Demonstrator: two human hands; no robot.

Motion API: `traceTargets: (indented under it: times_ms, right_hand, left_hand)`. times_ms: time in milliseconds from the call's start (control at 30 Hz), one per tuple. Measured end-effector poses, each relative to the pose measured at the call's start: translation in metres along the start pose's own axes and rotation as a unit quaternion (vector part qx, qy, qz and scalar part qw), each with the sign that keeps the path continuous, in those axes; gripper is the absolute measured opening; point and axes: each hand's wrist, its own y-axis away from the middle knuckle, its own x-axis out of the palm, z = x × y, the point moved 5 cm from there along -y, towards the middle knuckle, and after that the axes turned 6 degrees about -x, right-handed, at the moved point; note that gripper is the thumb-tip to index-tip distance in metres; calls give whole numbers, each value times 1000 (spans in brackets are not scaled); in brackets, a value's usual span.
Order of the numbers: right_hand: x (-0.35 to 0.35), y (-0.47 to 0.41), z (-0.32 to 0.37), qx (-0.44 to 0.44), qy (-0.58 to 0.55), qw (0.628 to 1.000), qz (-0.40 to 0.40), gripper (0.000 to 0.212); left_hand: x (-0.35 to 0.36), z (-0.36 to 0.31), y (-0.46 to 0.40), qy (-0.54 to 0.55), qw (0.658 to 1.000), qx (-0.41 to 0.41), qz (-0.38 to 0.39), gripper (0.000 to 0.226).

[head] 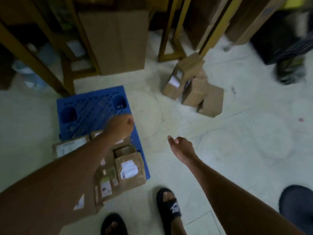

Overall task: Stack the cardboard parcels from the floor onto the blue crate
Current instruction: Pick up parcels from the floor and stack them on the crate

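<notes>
A blue perforated crate [88,109] lies flat on the pale floor at centre left. Several cardboard parcels with white labels [129,167] rest on its near half, partly hidden by my left forearm. My left hand [121,126] hovers over the crate's right side, fingers curled in, holding nothing. My right hand [181,146] hangs over bare floor to the right of the crate, fingers loosely bent, nothing in it. A small heap of cardboard parcels [193,89] lies on the floor further ahead and to the right.
Yellow-framed shelving [67,53] stands behind the crate, with a tall cardboard box [116,41] between the racks. Another person's shoe [289,72] is at far right. My sandalled feet [169,206] are at the bottom, with a dark round object [298,204] at lower right.
</notes>
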Motion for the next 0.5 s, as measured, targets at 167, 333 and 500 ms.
traceTargets:
  times_ms: [167, 333, 500]
  right_hand:
    - [-90, -58, 14, -35, -75, 993, -89, 56]
    - [-135, -150, -31, -26, -139, 984, -110, 58]
    - [-174, -253, -95, -15, -175, 974, -143, 51]
  left_hand:
    - [-19, -98, -47, 64, 998, -7, -13, 28]
    - [31, -183, -116, 100, 995, -6, 8, 31]
    - [113, -229, -200, 123, 989, -68, 44, 33]
